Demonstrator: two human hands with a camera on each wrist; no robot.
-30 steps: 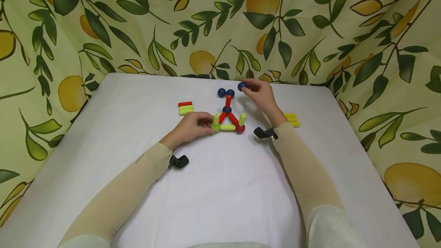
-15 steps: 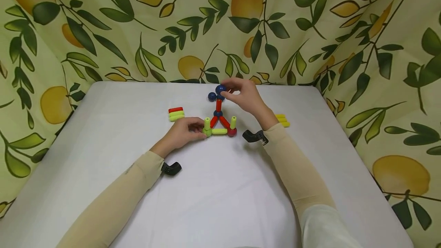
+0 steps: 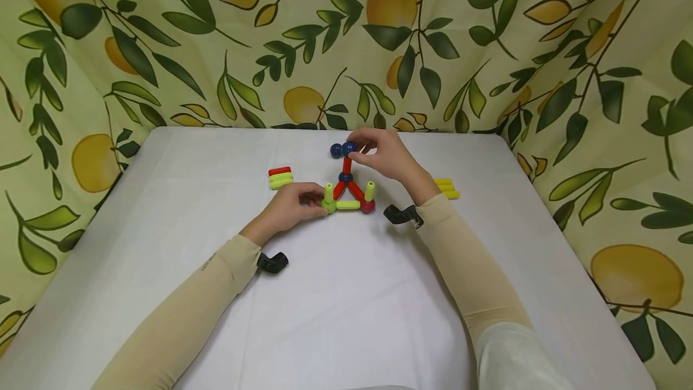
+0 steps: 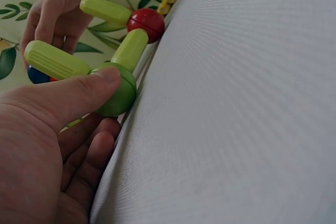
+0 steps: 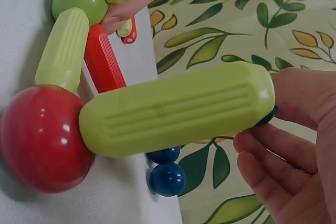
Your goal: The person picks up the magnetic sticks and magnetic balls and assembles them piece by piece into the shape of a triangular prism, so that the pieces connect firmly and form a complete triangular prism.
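Note:
On the table stands a triangle of magnetic rods and balls, with a green ball (image 4: 119,95), a red ball (image 5: 44,140) and a blue corner ball (image 3: 345,177). A yellow-green rod (image 3: 348,204) joins the green and red balls; red rods (image 3: 355,190) run to the blue corner. Upright yellow-green rods (image 5: 178,108) rise from the front corners, and a red rod (image 3: 347,165) from the blue one. My left hand (image 3: 289,206) pinches the green ball. With my right hand (image 3: 387,152) I hold a blue ball (image 3: 349,148) right at the upright red rod's top.
Two loose blue balls (image 5: 168,179) lie behind the triangle; in the head view one is hidden. To the left lie a red rod (image 3: 280,171) and yellow-green rods (image 3: 281,180). Yellow rods (image 3: 446,188) lie near my right forearm. A patterned curtain (image 3: 303,29) surrounds the white table (image 3: 325,318).
My right hand has brought the blue ball leftward, then down to the top of the upright red rod. My left hand has kept its pinch on the green ball.

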